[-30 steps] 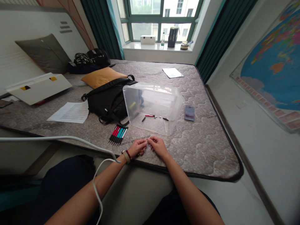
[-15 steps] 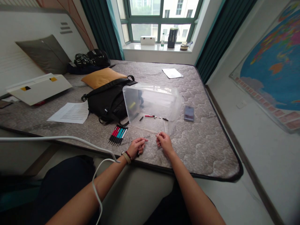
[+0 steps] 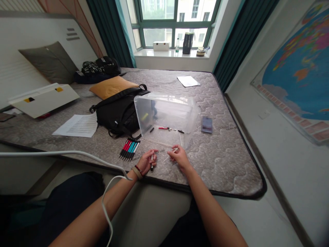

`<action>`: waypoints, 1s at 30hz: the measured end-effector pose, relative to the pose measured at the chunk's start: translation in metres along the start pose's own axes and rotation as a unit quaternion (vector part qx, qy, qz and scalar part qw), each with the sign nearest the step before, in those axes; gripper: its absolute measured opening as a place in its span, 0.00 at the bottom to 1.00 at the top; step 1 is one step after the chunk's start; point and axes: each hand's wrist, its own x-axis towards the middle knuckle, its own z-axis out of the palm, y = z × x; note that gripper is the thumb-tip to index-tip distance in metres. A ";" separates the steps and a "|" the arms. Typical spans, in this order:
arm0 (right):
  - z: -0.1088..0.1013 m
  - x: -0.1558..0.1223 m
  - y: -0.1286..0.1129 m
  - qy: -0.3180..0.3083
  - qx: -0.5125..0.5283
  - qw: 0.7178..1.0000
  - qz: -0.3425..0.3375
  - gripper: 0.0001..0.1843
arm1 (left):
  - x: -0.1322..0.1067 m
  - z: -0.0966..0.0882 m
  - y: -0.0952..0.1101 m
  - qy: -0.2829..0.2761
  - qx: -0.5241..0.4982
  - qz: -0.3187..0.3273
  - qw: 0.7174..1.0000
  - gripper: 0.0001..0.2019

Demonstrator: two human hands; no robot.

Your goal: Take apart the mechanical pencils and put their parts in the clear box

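My left hand (image 3: 147,162) is closed around a slim dark-and-white pen barrel (image 3: 151,166), whose black end points toward the bed's edge. In my right hand (image 3: 180,157), thumb and fingers pinch a thin whitish pen refill (image 3: 166,159), slanting down to the left. The two hands are apart above the mattress. Ahead lies a clear plastic box (image 3: 169,111) on its side. On its lower wall are a red pen barrel (image 3: 163,128), black pen pieces (image 3: 181,131), some tiny parts and another white refill (image 3: 180,139). Several assembled pens (image 3: 130,149) lie in a row left of my hands.
A black backpack (image 3: 118,111) touches the box's left side, with a printed sheet (image 3: 77,126) beyond. A blurred phone-sized item (image 3: 207,125) lies right of the box. A white cable (image 3: 77,153) crosses my left forearm. The mattress edge (image 3: 205,191) is close to me.
My left hand has turned and moved slightly left, bringing the pen barrel into view. My right hand has shifted slightly, and the refill's tip sits lower and further left. A black piece in the box moved left.
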 end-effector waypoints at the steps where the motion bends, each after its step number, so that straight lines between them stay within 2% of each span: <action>1: 0.001 0.000 -0.001 0.024 0.023 0.999 -0.004 0.27 | 0.000 0.000 0.000 -0.001 -0.001 0.000 1.000 0.14; 4: 0.003 0.001 -0.002 0.091 0.081 0.992 -0.028 0.28 | 0.000 0.001 0.001 -0.002 -0.003 -0.003 1.000 0.14; 6: 0.004 0.000 -0.002 0.096 0.068 0.993 -0.033 0.23 | 0.000 0.001 0.001 0.000 -0.005 -0.005 1.000 0.13; 9: 0.006 0.000 0.003 0.061 -0.001 0.997 -0.041 0.22 | 0.000 0.001 0.001 -0.004 -0.015 -0.012 1.000 0.13; 12: 0.010 0.000 0.011 0.020 -0.098 0.992 -0.080 0.20 | 0.000 -0.001 0.001 -0.013 -0.045 -0.019 0.999 0.13; 18: 0.023 -0.007 0.021 -0.039 -0.293 0.948 -0.114 0.15 | 0.002 -0.003 -0.003 -0.005 -0.060 -0.003 0.998 0.17; 20: 0.027 -0.012 0.023 -0.079 -0.310 0.943 -0.091 0.14 | 0.004 -0.003 -0.005 0.001 -0.066 0.013 0.998 0.17; 24: 0.032 -0.018 0.026 -0.167 -0.246 0.955 0.013 0.18 | 0.007 -0.005 -0.009 0.004 -0.068 0.022 0.997 0.18; 30: 0.034 -0.018 0.028 -0.183 -0.163 0.964 0.100 0.14 | 0.008 0.001 -0.013 0.065 -0.063 0.049 0.995 0.20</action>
